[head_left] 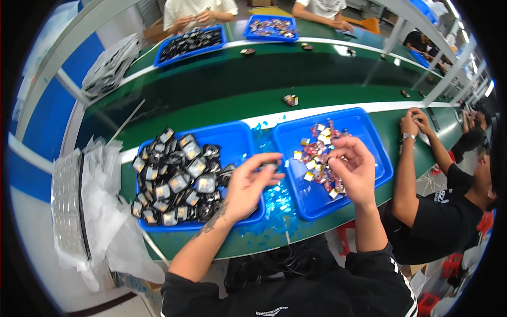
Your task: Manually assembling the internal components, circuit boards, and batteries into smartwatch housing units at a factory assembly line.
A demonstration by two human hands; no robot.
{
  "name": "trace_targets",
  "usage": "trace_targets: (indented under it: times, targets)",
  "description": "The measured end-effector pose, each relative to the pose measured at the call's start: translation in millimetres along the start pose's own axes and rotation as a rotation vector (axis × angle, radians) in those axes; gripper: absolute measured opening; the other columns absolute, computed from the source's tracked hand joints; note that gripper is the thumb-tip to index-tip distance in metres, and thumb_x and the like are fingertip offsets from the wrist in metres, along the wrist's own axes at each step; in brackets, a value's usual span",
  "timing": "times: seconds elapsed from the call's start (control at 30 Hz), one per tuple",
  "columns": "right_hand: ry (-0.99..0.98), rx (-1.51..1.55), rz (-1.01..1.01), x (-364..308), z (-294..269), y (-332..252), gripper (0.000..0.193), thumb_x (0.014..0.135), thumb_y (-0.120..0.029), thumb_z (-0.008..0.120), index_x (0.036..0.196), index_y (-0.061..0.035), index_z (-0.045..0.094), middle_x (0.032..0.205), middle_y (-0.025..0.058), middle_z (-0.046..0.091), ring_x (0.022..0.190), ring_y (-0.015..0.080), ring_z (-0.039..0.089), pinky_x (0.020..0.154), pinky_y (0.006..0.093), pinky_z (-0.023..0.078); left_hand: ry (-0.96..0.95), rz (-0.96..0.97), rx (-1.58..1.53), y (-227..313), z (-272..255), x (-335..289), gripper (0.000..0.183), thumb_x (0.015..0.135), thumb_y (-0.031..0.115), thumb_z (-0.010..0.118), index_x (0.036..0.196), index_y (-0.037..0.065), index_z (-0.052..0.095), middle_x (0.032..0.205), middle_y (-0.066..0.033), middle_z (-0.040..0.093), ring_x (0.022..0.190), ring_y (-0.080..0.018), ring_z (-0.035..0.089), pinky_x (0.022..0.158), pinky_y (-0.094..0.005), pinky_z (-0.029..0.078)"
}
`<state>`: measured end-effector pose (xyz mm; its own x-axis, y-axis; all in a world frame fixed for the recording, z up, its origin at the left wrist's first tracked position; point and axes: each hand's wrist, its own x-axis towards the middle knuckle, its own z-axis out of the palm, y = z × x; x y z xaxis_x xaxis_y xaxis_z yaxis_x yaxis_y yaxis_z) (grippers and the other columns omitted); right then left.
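My left hand [247, 186] is closed on a small dark piece [269, 165], mostly hidden by the fingers, between two blue trays. Beside it, the left blue tray [238, 138] holds a heap of black square-faced electronic units with dark cables [179, 182]. Over the right blue tray [368, 132] is my right hand [355, 168], its thumb and fingers curled together; what they hold, if anything, I cannot make out. Small silver-and-yellow parts with reddish wires [317, 153] lie in that tray, just left of and under the right hand.
Blue scraps [277, 195] litter the green bench between the trays. Beyond runs a green conveyor belt [211, 95] carrying a small part [290, 100]. Across it, people sit by more blue trays [190, 46]. A co-worker [443, 211] sits at right; plastic-wrapped trays [71, 201] stand at left.
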<state>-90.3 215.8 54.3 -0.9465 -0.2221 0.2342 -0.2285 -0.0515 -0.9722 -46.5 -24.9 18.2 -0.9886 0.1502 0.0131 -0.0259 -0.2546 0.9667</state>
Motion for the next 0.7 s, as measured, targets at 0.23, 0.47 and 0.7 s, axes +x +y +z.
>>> trace_targets:
  times: [0.23, 0.47, 0.7]
  targets:
    - [-0.115, -0.010, -0.051, -19.3, 47.8, 9.5, 0.038, 0.082, 0.008, 0.068, 0.118, 0.0053, 0.057, 0.098, 0.0117, 0.069, 0.088, 0.0140, 0.068, 0.075, 0.0229, 0.052, -0.029, 0.138, 0.241, 0.7, 14.7, -11.0, 0.016, 0.084, 0.001, 0.070, 0.100, -0.003, 0.071, 0.105, -0.0111, 0.063, 0.095, -0.0148, 0.063, 0.078, -0.0248, 0.054]
    - [-0.134, 0.148, 0.029, -18.7, 61.0, 14.8, 0.016, 0.085, 0.006, 0.066, 0.101, 0.0049, 0.065, 0.102, 0.0114, 0.065, 0.087, 0.0135, 0.063, 0.071, 0.0244, 0.055, 0.102, 0.278, 0.384, -1.4, 13.8, -16.6, 0.014, 0.084, 0.000, 0.068, 0.097, -0.002, 0.072, 0.104, -0.0131, 0.066, 0.096, -0.0202, 0.063, 0.084, -0.0301, 0.050]
    - [-0.011, -0.267, -0.235, -11.7, 57.2, 11.7, 0.014, 0.082, 0.006, 0.067, 0.096, 0.0023, 0.070, 0.093, 0.0100, 0.068, 0.077, 0.0126, 0.063, 0.064, 0.0221, 0.049, 0.054, 0.172, -0.098, -8.1, 17.5, -11.3, 0.041, 0.096, -0.001, 0.045, 0.138, 0.002, 0.042, 0.125, -0.0151, 0.057, 0.114, -0.0186, 0.056, 0.099, -0.0314, 0.044]
